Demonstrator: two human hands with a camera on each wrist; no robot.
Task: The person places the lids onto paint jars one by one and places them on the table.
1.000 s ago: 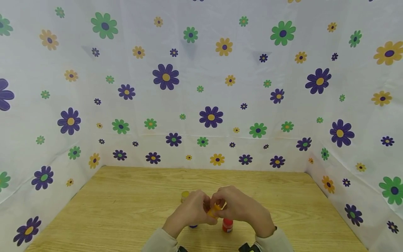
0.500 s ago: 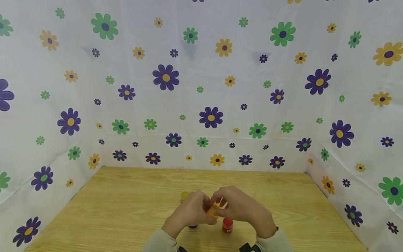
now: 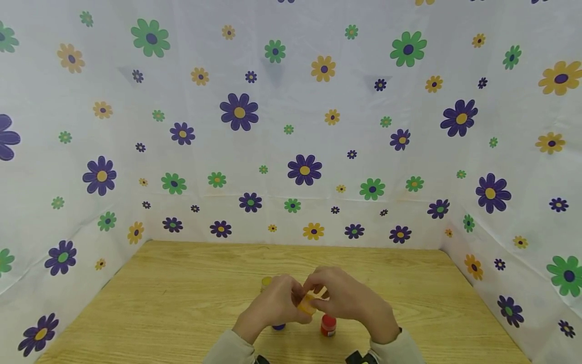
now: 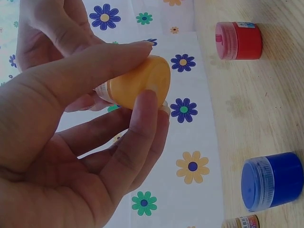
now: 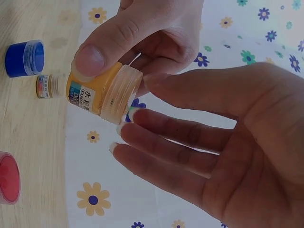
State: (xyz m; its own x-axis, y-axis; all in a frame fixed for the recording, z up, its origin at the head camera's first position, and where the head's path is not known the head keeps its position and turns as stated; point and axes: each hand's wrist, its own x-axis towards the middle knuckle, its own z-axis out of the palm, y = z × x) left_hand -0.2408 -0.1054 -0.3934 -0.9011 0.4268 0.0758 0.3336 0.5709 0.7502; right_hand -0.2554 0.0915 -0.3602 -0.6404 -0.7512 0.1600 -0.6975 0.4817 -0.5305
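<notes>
An orange gouache paint jar (image 5: 90, 90) with a clear ridged lid (image 5: 122, 94) is held tilted above the table. My left hand (image 3: 275, 302) grips its orange body, thumb on one side and fingers on the other, as the left wrist view shows. At the lid end is my right hand (image 3: 349, 297). Its thumb tip and fingertips lie on opposite edges of the lid, pinching it lightly, with the other fingers spread beside it. The lid still sits on the jar. In the head view, the hands partly cover the orange jar (image 3: 307, 304).
On the wooden table (image 3: 182, 303) stand a red paint jar (image 3: 328, 325), a blue paint jar (image 4: 273, 181) and a smaller yellow-topped jar (image 3: 266, 281) farther back. In the head view my left hand mostly hides the blue one. A flowered cloth (image 3: 291, 101) walls the table's back and sides.
The orange jar tilts slightly differently between the hands, and the right fingers have shifted a little around its lid. The jars on the table stay put.
</notes>
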